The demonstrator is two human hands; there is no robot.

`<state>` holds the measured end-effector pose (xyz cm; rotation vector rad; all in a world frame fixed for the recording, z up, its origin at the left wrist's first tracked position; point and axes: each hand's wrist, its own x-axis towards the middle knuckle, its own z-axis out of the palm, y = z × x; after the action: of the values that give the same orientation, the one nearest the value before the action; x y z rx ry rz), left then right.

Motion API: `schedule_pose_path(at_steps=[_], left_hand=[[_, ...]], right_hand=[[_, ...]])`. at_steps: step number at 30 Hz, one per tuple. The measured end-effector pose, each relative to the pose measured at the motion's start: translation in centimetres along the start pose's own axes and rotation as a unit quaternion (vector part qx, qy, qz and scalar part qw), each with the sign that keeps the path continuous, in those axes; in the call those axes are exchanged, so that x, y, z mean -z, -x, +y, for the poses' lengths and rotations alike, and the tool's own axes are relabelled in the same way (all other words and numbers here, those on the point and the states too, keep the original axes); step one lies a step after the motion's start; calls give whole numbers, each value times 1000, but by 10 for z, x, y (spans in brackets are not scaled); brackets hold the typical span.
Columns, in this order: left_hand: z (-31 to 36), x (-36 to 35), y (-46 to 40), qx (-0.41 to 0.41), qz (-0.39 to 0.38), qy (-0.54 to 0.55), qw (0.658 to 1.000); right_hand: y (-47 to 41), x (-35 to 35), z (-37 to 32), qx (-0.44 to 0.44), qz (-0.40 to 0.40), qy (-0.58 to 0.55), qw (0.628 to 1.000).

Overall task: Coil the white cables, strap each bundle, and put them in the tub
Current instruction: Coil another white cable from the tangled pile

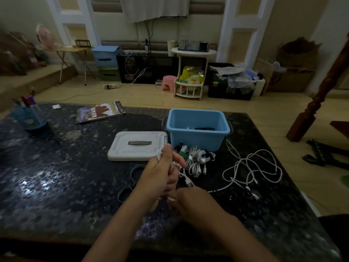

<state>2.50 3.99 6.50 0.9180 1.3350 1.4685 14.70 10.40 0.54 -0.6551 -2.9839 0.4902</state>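
Note:
My left hand point(162, 173) grips a partly coiled white cable, raised over the dark table near its middle. My right hand point(190, 201) sits just below and right of it, fingers curled at the cable's lower end. That cable's loose tail point(253, 167) sprawls in loops to the right. Several coiled white cable bundles point(198, 157), one with a green strap, lie in front of the blue tub point(198, 137). Something dark lies inside the tub. Grey-green straps point(128, 186) lie left of my hands.
The tub's white lid point(137, 146) lies flat left of the tub. A blue pen holder point(28, 116) and a magazine point(100, 112) sit at the table's far left. A dark cable point(253, 203) lies at the right. Beyond the table are floor and furniture.

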Motion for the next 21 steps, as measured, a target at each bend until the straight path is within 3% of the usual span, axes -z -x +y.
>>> schedule_pose_path(at_steps=[4,7,11,21], left_hand=[[4,0,5,64,-88,-46,993],[-4,0,2,77,-72,-176,979],[-15,9,-2,8,-25,-426,904],[-17,-2,-2,-35,-66,-471,879]], right_hand=[[1,6,20,-64,34,5,997],[-1,20,33,-153,113,-17,982],[2,36,56,-253,197,-118,940],[-2,33,54,-250,217,-173,927]])
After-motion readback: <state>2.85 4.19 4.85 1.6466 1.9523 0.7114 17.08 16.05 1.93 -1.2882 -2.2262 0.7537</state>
